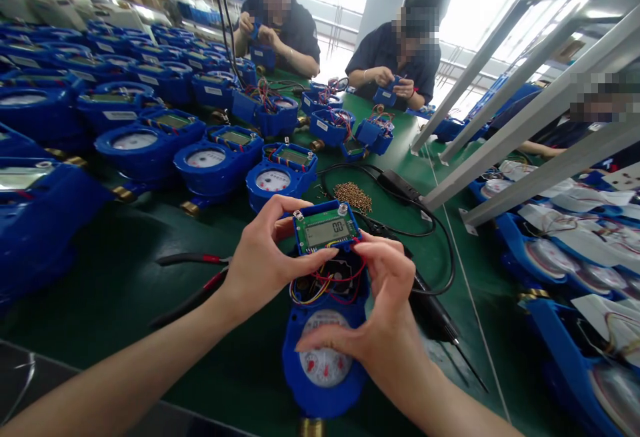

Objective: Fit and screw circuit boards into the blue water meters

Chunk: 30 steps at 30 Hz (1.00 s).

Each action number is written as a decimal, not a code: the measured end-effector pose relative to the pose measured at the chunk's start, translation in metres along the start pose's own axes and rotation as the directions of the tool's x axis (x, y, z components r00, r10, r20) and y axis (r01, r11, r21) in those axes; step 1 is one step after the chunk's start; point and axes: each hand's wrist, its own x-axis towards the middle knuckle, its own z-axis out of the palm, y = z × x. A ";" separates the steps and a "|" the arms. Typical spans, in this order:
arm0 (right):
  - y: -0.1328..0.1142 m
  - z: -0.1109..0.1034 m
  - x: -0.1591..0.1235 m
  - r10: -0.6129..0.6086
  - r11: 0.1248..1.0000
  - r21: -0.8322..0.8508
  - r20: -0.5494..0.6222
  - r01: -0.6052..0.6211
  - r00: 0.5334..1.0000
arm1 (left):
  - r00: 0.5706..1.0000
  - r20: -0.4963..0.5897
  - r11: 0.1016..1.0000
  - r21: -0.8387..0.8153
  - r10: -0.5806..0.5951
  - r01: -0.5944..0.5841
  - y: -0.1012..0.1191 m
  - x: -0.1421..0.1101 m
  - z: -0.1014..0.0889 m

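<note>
Green rectangular circuit board (320, 218), left hand (263, 260) pinching it; grey display (324, 233) reads "0.0". Right hand's (387, 304) grip: cannot tell. Round blue meter (325, 367) near dark-green tabletop's (235, 374) front edge.

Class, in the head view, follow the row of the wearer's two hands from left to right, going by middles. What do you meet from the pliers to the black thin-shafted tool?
Pliers → left hand → green display board → right hand → black thin-shafted tool
</note>
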 end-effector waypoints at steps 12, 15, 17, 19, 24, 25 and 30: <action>-0.009 0.001 0.008 -0.022 0.954 -0.297 0.041 0.033 0.999 | 1.000 -0.010 0.998 -0.057 -0.021 0.021 0.000 -0.002 0.004; -0.007 -0.005 0.008 -0.040 0.957 -0.282 0.089 0.064 0.995 | 1.000 -0.009 0.999 -0.033 -0.009 0.008 -0.002 -0.001 0.003; -0.009 -0.006 0.007 -0.033 0.950 -0.302 0.144 0.076 0.989 | 1.000 -0.009 1.000 -0.023 -0.009 0.009 -0.003 -0.001 0.002; -0.012 -0.004 0.006 -0.030 0.936 -0.339 0.179 0.091 0.983 | 1.000 -0.014 1.000 -0.019 -0.014 0.014 -0.004 -0.001 0.002; -0.014 0.000 0.007 0.003 0.942 -0.331 0.167 0.053 0.986 | 1.000 -0.024 1.000 -0.010 -0.007 0.007 -0.003 -0.001 0.001; -0.012 -0.002 0.008 -0.003 0.950 -0.308 0.177 0.058 0.984 | 1.000 -0.028 1.000 -0.010 0.000 -0.001 -0.003 -0.001 0.001; 0.001 -0.016 0.018 -0.101 0.970 -0.195 0.205 0.142 0.973 | 0.999 -0.034 1.000 -0.011 0.028 -0.028 -0.006 0.000 0.001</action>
